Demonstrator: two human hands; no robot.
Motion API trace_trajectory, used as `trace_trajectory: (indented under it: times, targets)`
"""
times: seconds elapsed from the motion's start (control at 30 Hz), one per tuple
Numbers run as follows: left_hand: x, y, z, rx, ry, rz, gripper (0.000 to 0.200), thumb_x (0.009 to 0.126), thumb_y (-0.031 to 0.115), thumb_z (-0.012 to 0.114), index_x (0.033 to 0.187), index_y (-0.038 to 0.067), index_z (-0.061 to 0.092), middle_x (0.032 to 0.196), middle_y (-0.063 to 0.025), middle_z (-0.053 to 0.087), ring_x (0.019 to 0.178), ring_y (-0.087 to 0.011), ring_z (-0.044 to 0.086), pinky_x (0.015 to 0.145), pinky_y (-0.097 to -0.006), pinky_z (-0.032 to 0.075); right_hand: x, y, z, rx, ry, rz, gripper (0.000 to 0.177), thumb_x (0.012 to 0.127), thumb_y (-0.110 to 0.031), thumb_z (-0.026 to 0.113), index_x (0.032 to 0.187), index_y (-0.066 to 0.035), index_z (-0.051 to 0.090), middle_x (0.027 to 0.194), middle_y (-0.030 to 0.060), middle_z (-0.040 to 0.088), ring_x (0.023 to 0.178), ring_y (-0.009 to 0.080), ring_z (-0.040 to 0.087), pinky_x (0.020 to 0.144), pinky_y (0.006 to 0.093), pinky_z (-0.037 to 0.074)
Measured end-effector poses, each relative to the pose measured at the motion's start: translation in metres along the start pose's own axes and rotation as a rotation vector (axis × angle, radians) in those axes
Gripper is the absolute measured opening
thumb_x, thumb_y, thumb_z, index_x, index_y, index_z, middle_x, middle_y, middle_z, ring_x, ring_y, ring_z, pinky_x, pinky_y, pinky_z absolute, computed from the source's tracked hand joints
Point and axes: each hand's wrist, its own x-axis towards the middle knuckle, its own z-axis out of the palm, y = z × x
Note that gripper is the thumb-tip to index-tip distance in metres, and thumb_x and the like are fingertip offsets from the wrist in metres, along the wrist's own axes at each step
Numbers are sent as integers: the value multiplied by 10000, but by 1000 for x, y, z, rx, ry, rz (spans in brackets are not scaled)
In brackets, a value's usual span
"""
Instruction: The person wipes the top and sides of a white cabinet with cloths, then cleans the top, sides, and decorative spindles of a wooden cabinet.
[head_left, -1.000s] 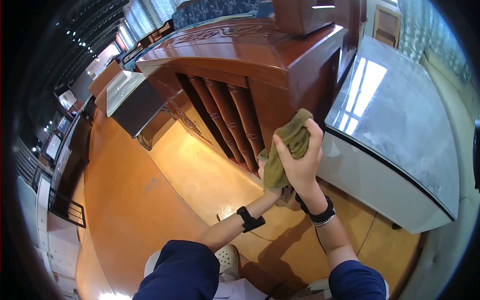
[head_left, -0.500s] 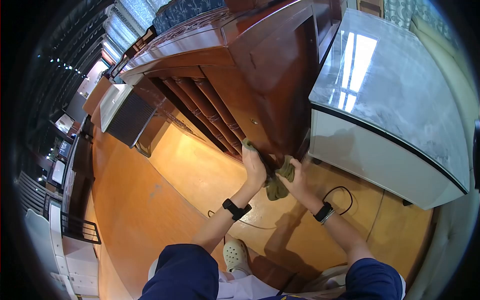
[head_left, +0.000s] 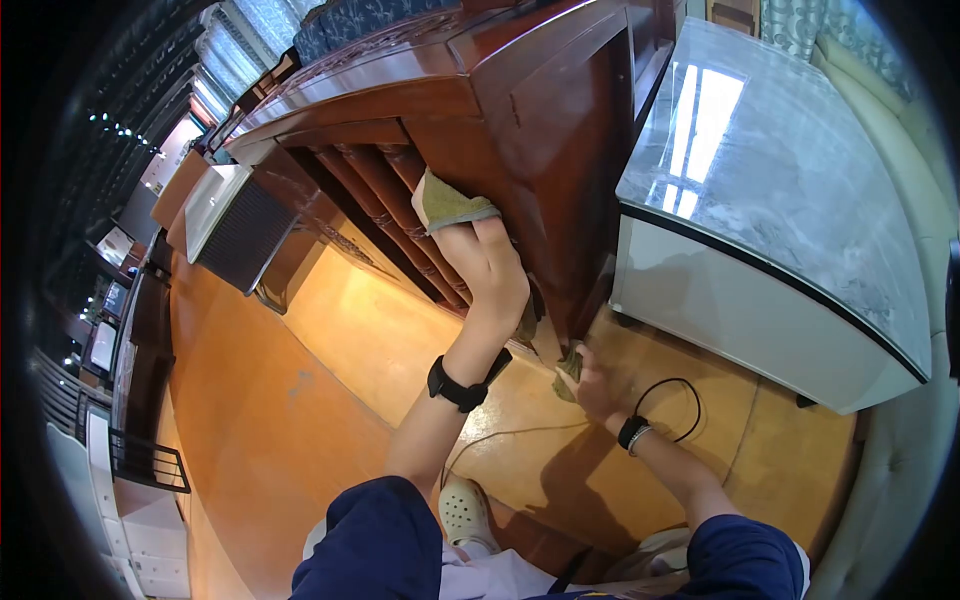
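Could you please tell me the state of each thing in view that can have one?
green cloth: stretched between both hands, against the cabinet front.
left hand: held high, closed on the cloth's upper end.
right hand: low by the floor, closed on the cloth's lower end.
wooden cabinet: upright, glossy.
black cable: lying looped on the floor.

No readable text, label, brand or number anywhere in view.
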Motion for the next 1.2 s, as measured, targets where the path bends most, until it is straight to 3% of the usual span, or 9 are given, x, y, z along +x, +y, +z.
trace_trajectory:
  times: [0.07,0.27,0.5,0.57,0.87,1.03,1.1,1.13,1.2]
  targets:
    - [1,1,3,-18,15,-22,457,930,207,298,1293,-69,262,1266,-156,348,1174,-244,332,1012,-329,213,6,-8,-5,36,-19,90,506,745,-167,677,1147,-5,415,1087,203,517,1005,366,503,884,401,397]
    - [-24,-15,4,-15,8,-61,479,917,219,307,1289,-75,240,1282,-162,334,1188,-247,318,1022,-340,208,50,-89,-38,56,90,-105,501,743,-156,671,1130,15,405,1114,203,497,1005,370,501,864,405,410]
    - [-58,-19,4,-81,4,-148,496,917,239,314,1288,-74,212,1288,-169,294,1172,-248,315,1012,-340,214,82,-142,-39,144,417,-382,622,640,34,672,1173,-9,355,1109,231,479,991,400,501,847,396,423]
    - [-55,-15,3,7,11,-82,532,840,250,394,1218,-111,296,1268,-245,286,1162,-363,294,992,-431,211,83,-143,-36,189,447,-373,615,620,54,676,1143,-23,361,1133,229,466,993,394,499,843,406,423]
    - [-1,15,6,184,42,236,628,758,134,548,1252,-125,260,1408,-300,88,1299,-438,114,1052,-462,113,75,-122,-24,126,426,-373,557,691,-22,686,1127,-35,340,1059,222,471,968,382,485,816,423,413]
    - [54,31,6,345,-20,495,557,758,146,558,1217,-106,368,1412,-301,83,1301,-447,134,1057,-471,130,66,-114,-20,86,398,-321,542,707,-34,687,1126,-12,343,1039,225,465,952,377,489,803,427,411]
    - [76,44,6,413,14,584,356,782,172,545,1041,-69,505,1297,-284,330,1213,-417,313,1013,-466,230,65,-109,-20,35,367,-283,545,714,-37,686,1132,-6,338,1037,227,463,950,377,489,801,429,410]
    - [87,48,2,416,15,580,356,782,172,545,1041,-69,505,1297,-284,330,1213,-417,313,1013,-466,230,65,-106,-20,50,367,-312,559,719,-41,687,1145,-6,325,1042,227,464,948,380,489,799,432,409]
    - [109,47,-8,375,-169,760,170,832,111,462,902,-27,535,1103,-235,492,1036,-401,439,907,-450,310,63,-103,-19,68,359,-334,573,725,-46,687,1157,-7,313,1048,228,464,946,382,489,797,434,409]
